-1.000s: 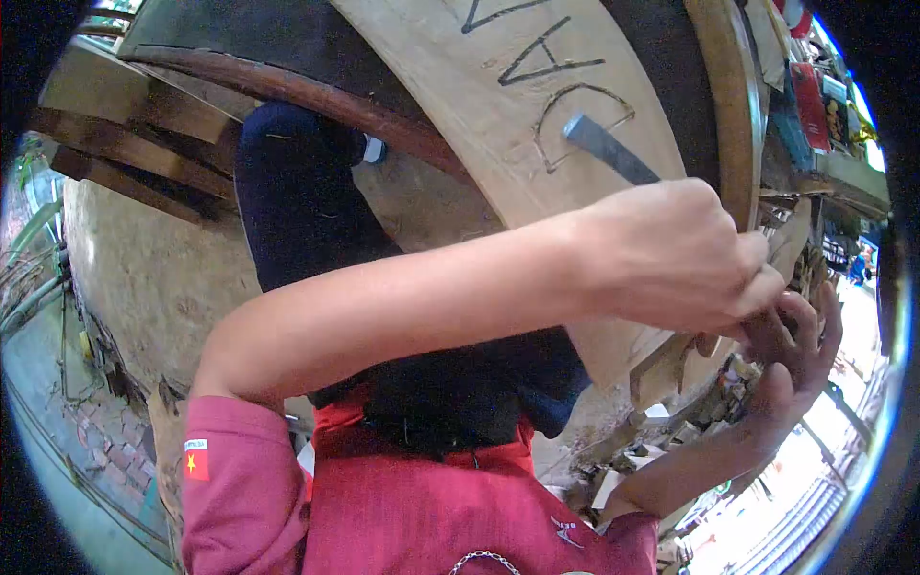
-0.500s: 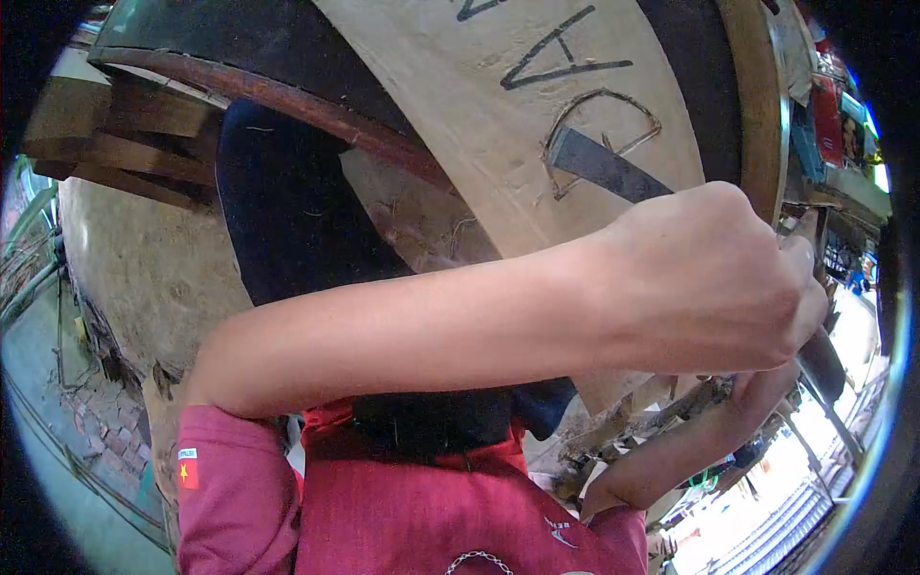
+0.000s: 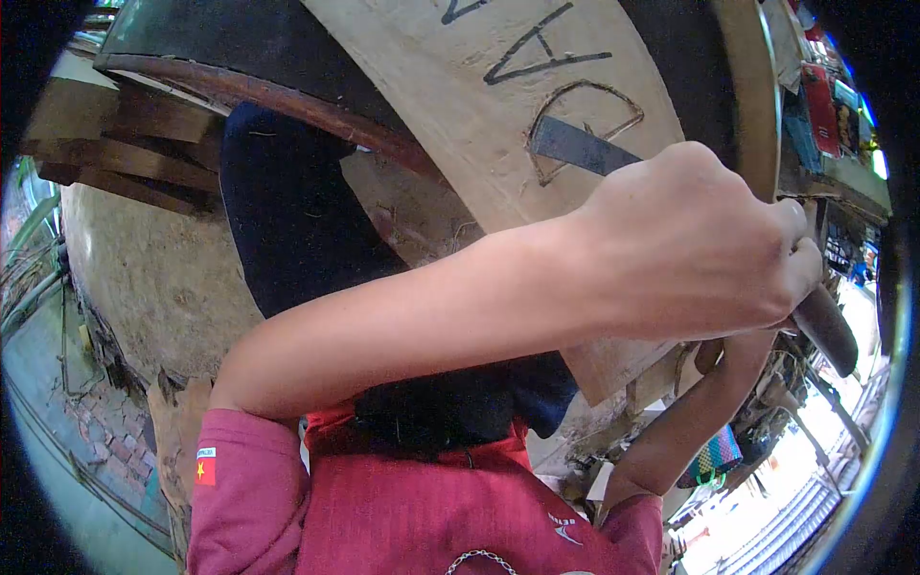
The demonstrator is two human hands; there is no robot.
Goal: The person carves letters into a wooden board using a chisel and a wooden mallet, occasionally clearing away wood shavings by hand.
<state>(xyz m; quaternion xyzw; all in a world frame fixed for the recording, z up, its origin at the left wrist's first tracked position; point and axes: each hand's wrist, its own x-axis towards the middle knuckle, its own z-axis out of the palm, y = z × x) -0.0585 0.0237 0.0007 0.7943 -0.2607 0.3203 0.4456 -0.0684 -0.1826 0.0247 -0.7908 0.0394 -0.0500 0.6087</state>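
My left hand (image 3: 690, 249) is closed in a fist around a chisel-like tool. The tool's flat grey blade (image 3: 580, 146) comes out on the left, its end over a D-shaped outline (image 3: 628, 101) cut into a pale wooden board (image 3: 460, 115). Past the fist, at the lower right, the dark rounded handle (image 3: 829, 331) sticks out. Above the cut outline, a dark letter A (image 3: 546, 48) is drawn on the board. My right forearm (image 3: 704, 412) rises behind my left hand, which hides the right hand and its fingers.
A large rounded pale wooden surface (image 3: 134, 278) lies at the left, below stacked brown wood pieces (image 3: 125, 144). Dark wood with a reddish edge (image 3: 278, 96) runs across the upper left. A woven green and blue item (image 3: 714, 458) is at the lower right.
The board and its letters have shifted slightly left and up in view. My left hand and the tool have also moved a little up, and more of the handle shows.
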